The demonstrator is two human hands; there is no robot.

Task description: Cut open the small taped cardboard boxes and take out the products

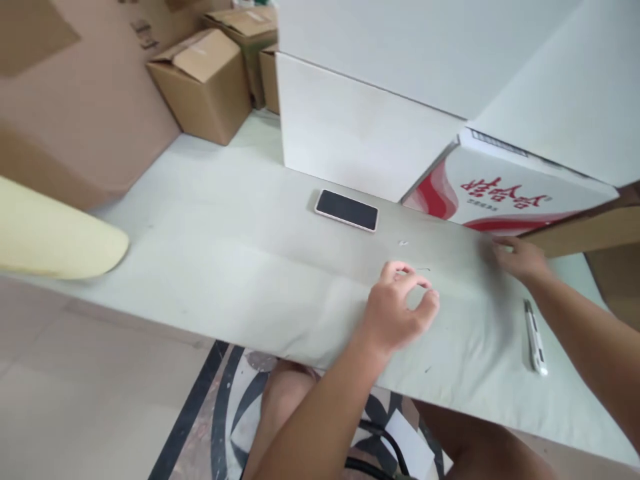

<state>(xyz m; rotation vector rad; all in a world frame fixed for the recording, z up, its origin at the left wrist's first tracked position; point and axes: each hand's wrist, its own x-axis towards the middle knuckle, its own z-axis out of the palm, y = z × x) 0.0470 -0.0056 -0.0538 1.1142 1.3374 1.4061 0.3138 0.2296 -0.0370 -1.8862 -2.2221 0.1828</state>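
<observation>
My left hand (400, 303) hovers just over the pale table sheet (240, 247) near its front edge. Its fingers curl toward the thumb in a loose pinch, and I cannot make out anything between them. My right hand (520, 257) rests further right on the sheet, fingertips down, beside the low corner of a tilted red-and-white printed box (500, 190). It holds nothing that I can see. A white pen (535, 337) lies on the sheet just under my right forearm. A dark phone (347, 210) in a pale case lies face up beyond my left hand.
A large white box (360, 127) stands behind the phone. Brown cartons (205, 83) are stacked at the back left, and a big cardboard sheet (75, 107) leans at the left. A pale yellow rounded object (55, 233) pokes in at the left edge. My knees show below the table.
</observation>
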